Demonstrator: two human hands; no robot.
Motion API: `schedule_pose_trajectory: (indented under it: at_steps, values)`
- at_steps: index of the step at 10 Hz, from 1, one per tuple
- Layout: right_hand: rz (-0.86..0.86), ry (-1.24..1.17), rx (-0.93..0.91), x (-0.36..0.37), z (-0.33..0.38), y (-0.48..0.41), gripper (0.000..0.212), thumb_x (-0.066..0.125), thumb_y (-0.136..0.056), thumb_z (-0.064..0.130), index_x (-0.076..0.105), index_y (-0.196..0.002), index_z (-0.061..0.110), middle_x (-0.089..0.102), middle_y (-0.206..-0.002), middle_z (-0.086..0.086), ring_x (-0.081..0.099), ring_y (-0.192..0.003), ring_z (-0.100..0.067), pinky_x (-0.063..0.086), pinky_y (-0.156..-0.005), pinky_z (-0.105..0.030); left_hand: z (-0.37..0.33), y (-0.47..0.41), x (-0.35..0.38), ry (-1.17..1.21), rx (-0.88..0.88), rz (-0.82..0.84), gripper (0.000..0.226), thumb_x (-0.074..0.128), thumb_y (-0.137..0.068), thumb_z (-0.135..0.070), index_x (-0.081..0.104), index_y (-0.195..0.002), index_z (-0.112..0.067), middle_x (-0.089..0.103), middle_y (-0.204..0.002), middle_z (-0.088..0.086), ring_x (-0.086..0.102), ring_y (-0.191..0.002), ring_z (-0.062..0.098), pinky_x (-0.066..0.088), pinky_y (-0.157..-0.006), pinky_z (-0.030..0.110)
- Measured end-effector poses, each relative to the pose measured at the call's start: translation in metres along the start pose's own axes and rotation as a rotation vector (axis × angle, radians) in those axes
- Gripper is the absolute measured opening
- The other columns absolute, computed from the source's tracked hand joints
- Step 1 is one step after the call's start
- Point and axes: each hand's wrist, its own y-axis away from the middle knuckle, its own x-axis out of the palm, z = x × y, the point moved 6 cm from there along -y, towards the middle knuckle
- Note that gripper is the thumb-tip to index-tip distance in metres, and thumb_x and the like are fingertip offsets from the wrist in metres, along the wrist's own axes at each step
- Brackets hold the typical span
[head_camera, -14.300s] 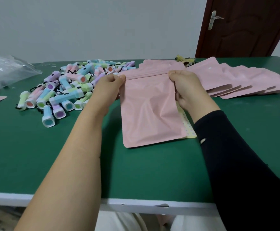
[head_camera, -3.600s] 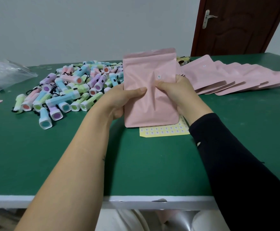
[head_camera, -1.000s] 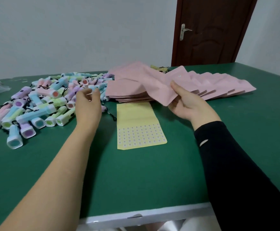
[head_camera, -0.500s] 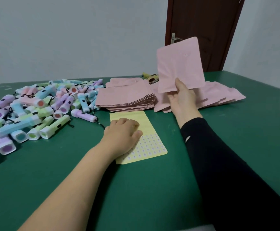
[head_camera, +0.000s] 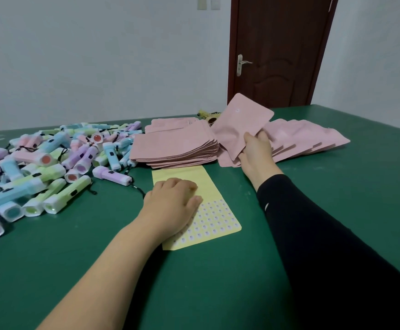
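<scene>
My right hand (head_camera: pixel 256 148) grips the lower edge of a flat pink pouch (head_camera: pixel 242 122), which tilts up just above the fanned row of pink pouches (head_camera: pixel 308 136). My left hand (head_camera: pixel 172 206) rests knuckles-up on a yellow sticker sheet (head_camera: pixel 208 184) with several small round stickers. Its fingers are bent down onto the sheet and their tips are hidden. A neat stack of pink pouches (head_camera: pixel 177 148) lies just beyond the sheet.
A heap of pastel toy flashlights (head_camera: pixel 51 163) with black cords covers the left of the green table (head_camera: pixel 218 282). A small yellow object (head_camera: pixel 208 114) lies behind the pouches. A dark wooden door (head_camera: pixel 277 51) stands at the back.
My right hand has lowered the pink pouch from upright in the air to a tilt just over the fanned pouches. The left hand stays on the sticker sheet.
</scene>
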Motion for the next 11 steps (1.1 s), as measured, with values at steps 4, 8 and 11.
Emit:
schedule_pose_trajectory:
  at_steps: [4, 8, 11]
  values:
    - [-0.034, 0.615, -0.115, 0.003, -0.008, 0.002, 0.017, 0.043, -0.097, 0.015, 0.055, -0.102, 0.004, 0.060, -0.101, -0.014, 0.054, -0.084, -0.026, 0.043, -0.068, -0.030, -0.001, 0.002, -0.001, 0.001, 0.008, 0.012, 0.043, 0.038, -0.101, -0.050, 0.043, -0.141, -0.035, 0.040, -0.147, -0.007, 0.029, -0.138, 0.022, 0.025, -0.109, 0.043]
    - [-0.191, 0.728, -0.181, -0.018, -0.001, 0.001, 0.042, 0.046, -0.091, -0.001, 0.039, -0.132, 0.001, 0.058, -0.123, -0.015, 0.060, -0.098, -0.030, 0.050, -0.077, -0.032, -0.001, 0.002, -0.001, 0.002, 0.010, 0.024, 0.042, 0.038, -0.102, -0.048, 0.042, -0.142, -0.035, 0.039, -0.148, -0.006, 0.027, -0.138, 0.023, 0.025, -0.109, 0.041]
    - [-0.217, 0.697, -0.133, -0.022, -0.005, -0.002, 0.044, 0.058, -0.090, 0.003, 0.039, -0.130, 0.005, 0.063, -0.119, -0.016, 0.068, -0.099, -0.035, 0.057, -0.087, -0.046, -0.003, 0.003, -0.001, 0.002, 0.013, 0.026, 0.042, 0.038, -0.102, -0.047, 0.042, -0.142, -0.034, 0.039, -0.148, -0.006, 0.027, -0.137, 0.022, 0.024, -0.109, 0.040]
